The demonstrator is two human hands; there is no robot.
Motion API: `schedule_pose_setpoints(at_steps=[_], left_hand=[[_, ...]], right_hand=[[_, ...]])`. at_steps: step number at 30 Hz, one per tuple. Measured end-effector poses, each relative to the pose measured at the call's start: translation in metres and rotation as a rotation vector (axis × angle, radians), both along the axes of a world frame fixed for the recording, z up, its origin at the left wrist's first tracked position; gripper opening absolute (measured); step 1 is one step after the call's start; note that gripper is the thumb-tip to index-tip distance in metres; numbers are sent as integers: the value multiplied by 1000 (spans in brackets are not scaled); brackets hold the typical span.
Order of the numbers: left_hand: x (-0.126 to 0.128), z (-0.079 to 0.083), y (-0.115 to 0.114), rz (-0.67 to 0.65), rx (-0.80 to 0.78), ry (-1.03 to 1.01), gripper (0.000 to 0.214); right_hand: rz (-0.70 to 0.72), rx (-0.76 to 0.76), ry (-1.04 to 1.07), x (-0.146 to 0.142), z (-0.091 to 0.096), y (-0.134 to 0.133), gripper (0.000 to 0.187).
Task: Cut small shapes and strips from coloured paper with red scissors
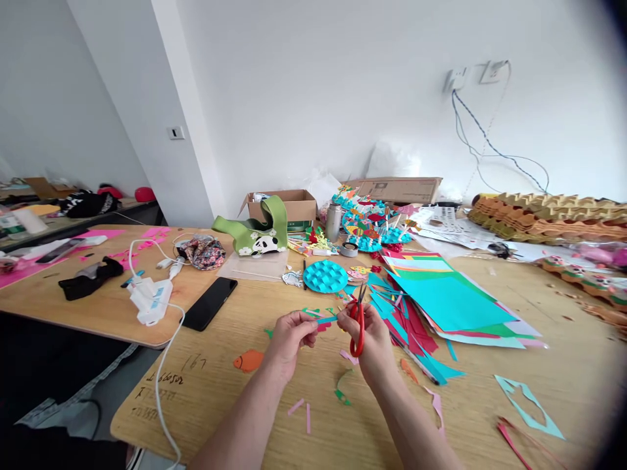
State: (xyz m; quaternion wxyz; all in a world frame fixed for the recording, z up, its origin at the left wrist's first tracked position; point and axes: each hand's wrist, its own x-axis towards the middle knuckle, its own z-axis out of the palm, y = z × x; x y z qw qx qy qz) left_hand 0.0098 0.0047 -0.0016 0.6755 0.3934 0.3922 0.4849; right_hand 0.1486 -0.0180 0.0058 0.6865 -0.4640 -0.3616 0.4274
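Head view, only view.

Pose: both forearms are extended from the lower edge over the wooden table [490, 405], with the wrists converging. The left hand [290, 334] is seen from the back and is closed in a pinch, thumb against fingertips, on a small teal paper strip [325, 320]. The right hand [373, 338] is closed around the loops of red-handled scissors [357, 321], knuckles up.

Writing: dark handwritten characters [169, 382] are noted on the table edge, to the left of the left forearm. They cannot be read with confidence.

Orientation: the long axis of the scissors runs nearly straight away from the person, handles towards the wrist and dark blade tips pointing at the far wall. The blade gap is too small to judge. The strip lies crosswise between the two hands, with its free end meeting the scissors just below the blades.

Surroundings:
- Just beyond the hands, a round teal folded-paper disc [325, 276].
- Right of the right hand, a fanned stack of coloured paper sheets [450, 301].
- Left of the left hand, an orange paper fish [249, 360].
- Further left, a black smartphone [209, 303] and a white power strip [149, 301].
- Well beyond the hands, a green panda-print bag [255, 236].
- Paper offcuts are scattered beneath the forearms.
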Motion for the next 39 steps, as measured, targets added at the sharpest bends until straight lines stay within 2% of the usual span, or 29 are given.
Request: schedule_pose_setpoints(at_steps=[11,17,22,28,30,32,36,39], left_hand=[[0,4,-2,-32,2,32,12],[-2,4,0,31,8,12,13],[-6,4,4,103,15,-20,13],[-10,4,7,165,37,-100,14],[-10,5,7,177,34,-123,13],[-10,6,6,155,28,-124,14],[-6,7,1,31,27,-63,18],[-5,5,1,37,39,-42,19]], right_hand=[[-45,26,57,2,-4,3,38],[-41,11,15,1,-3,2,38],[41,-25,-9,0,-4,2,39],[221,-72,-105,-2,-4,0,37],[224,-63,-106,-4,-4,-1,37],[183,-36,-96,-6,-2,-2,37],[110,-6,-71,-9,1,-3,39],[105,-11,-96,-12,2,-5,39]])
